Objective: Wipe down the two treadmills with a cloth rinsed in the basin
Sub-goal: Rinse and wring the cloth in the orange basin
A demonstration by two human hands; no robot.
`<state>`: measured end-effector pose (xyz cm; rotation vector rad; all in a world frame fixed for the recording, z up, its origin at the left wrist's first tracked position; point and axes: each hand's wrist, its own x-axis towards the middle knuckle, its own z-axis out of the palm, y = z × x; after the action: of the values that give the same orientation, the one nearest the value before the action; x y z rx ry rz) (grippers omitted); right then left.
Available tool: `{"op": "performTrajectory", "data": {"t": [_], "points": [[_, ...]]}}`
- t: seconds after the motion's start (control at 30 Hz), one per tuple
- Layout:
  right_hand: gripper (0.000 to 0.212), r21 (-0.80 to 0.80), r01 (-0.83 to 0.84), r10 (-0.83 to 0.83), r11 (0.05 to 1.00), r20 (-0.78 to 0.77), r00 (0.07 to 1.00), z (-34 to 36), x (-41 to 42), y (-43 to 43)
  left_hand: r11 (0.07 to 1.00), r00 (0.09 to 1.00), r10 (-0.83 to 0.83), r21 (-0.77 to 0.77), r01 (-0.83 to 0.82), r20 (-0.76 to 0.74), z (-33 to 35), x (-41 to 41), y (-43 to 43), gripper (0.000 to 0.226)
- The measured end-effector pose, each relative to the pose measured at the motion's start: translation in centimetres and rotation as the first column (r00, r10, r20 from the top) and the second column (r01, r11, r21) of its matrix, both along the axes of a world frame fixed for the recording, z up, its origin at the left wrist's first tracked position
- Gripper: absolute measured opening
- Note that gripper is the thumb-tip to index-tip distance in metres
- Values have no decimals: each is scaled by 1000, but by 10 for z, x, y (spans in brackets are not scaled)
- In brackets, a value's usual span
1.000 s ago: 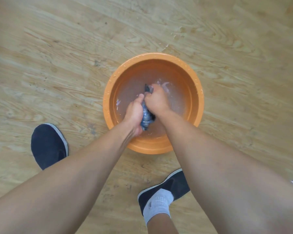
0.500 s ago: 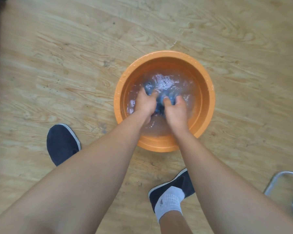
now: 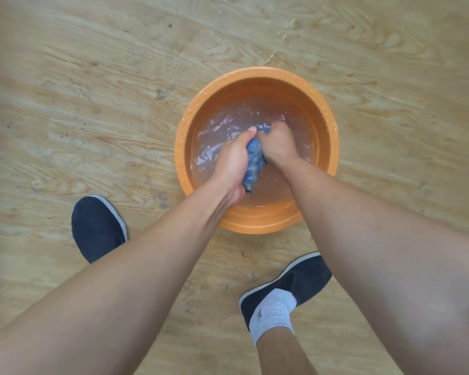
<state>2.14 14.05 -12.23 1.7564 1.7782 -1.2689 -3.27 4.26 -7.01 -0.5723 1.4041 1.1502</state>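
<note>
Feet: two dark blue shoes stand on the wooden floor, nearest the viewer. The left shoe is well apart from the basin. The right shoe, with a white sock above it, sits just short of the basin's near side.
Arms: both bare forearms reach forward and down across the basin's near rim.
Left hand: fingers curled tight around the nearer end of the cloth, thumb lying along its top.
Right hand: closed around the cloth's farther end, knuckles up, low at the water.
Cloth: blue and wet, bunched into a roll between the two hands, inside the basin near its middle. A short tip pokes out below the left hand.
Basin: round, orange, standing on the floor, with droplets along its rim.
Contents: shallow clear water, rippled and glinting most on the left half, plus the cloth and both hands.
Room: open floorboards lie to the left, right and far side of the basin. The near side is flanked by the shoes.
Far floor: wet marks show just beyond the basin's far rim.
</note>
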Motion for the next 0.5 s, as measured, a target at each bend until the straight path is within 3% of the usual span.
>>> {"op": "performTrajectory", "data": {"t": [0.03, 0.1, 0.17, 0.23, 0.33, 0.43, 0.5], "points": [[7, 3, 60, -60, 998, 1, 998, 0, 8, -2, 1000, 1000, -6, -7, 6, -27, 5, 2, -3, 22], [29, 30, 183, -183, 983, 1, 983, 0, 24, -9, 998, 994, 13, -62, -20, -112, 9, 6, -14, 12], [44, 83, 242, -241, 967, -13, 970, 7, 33, -15, 985, 967, -6, -167, -38, -256, -2, 4, -30, 22], [57, 52, 352, -347, 935, -80, 934, 11, 35, -21, 969, 919, -117, -245, 23, -376, -10, -2, -42, 44], [59, -89, 548, -555, 832, -141, 820, 25, 32, -30, 944, 836, -302, -268, 193, -458, -15, -2, -46, 39], [34, -75, 469, -473, 880, -230, 851, 59, 27, -46, 950, 846, -311, -156, 269, -433, 3, 6, -40, 23], [35, -41, 350, -346, 936, -285, 894, 86, 24, -57, 964, 899, -261, -50, 261, -352, 18, 14, -38, 18]]}}
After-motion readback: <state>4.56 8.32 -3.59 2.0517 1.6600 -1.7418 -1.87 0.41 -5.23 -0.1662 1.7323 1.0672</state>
